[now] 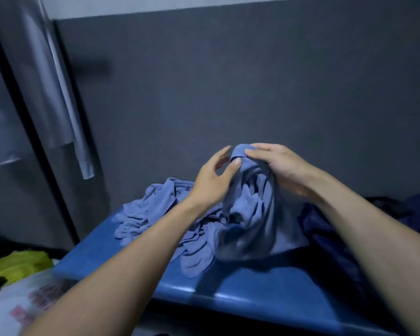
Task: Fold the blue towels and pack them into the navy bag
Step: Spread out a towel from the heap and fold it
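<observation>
At frame centre, the right hand [279,170] grips the top of a lifted blue towel [252,214]; the left hand [214,180] pinches its edge. More towels [150,209] are heaped behind on the blue table [252,287]; the navy bag [325,234] lies right.

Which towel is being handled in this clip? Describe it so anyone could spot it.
On the blue table, blue towels lie crumpled in a heap. The handled towel is the one lifted into a peak, pinched at the top by the right hand and left hand.
</observation>
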